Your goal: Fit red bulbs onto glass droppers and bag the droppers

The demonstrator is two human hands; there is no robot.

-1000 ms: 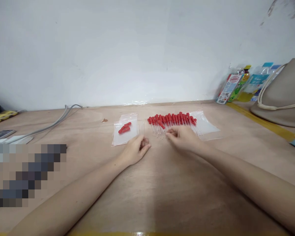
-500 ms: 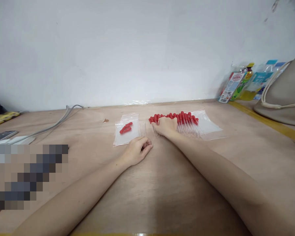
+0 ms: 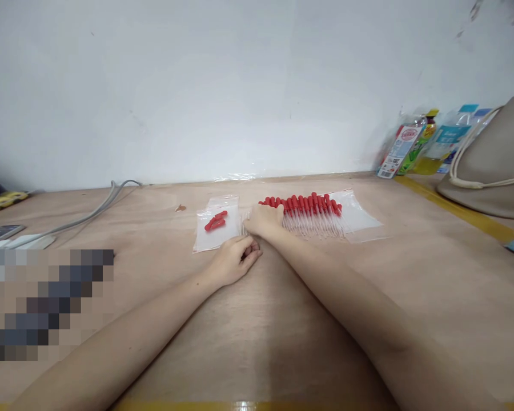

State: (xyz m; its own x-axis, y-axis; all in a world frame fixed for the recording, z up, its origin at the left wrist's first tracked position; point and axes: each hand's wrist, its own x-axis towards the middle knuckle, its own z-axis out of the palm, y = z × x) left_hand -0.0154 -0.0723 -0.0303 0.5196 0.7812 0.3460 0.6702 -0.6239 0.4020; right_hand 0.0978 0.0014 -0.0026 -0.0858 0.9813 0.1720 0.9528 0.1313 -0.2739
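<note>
My left hand [image 3: 236, 260] rests on the wooden table beside a clear plastic bag [image 3: 202, 237]. Its fingers are curled inward, and nothing shows in the gap by the thumb. Several loose red rubber bulbs [image 3: 216, 221] lie on that bag. My right hand [image 3: 263, 220] reaches across, fingers pinched down on the thin clear tubes [image 3: 243, 226] right of the bag; its fingertips partly cover them. To its right lies a row of droppers [image 3: 310, 208], red bulbs away from me and clear stems toward me. The hand hides some at the row's left end.
Another clear bag [image 3: 362, 214] lies by the row's right end. Drink bottles [image 3: 448, 140], a carton [image 3: 400, 151] and a beige bag [image 3: 494, 160] stand at the back right. A grey cable [image 3: 98, 214] and a phone [image 3: 2, 234] lie left. A wall rises behind.
My right hand has moved left, from the red-bulbed droppers to the loose clear tubes, uncovering more of the row. My left hand stays almost still. The view has shifted slightly.
</note>
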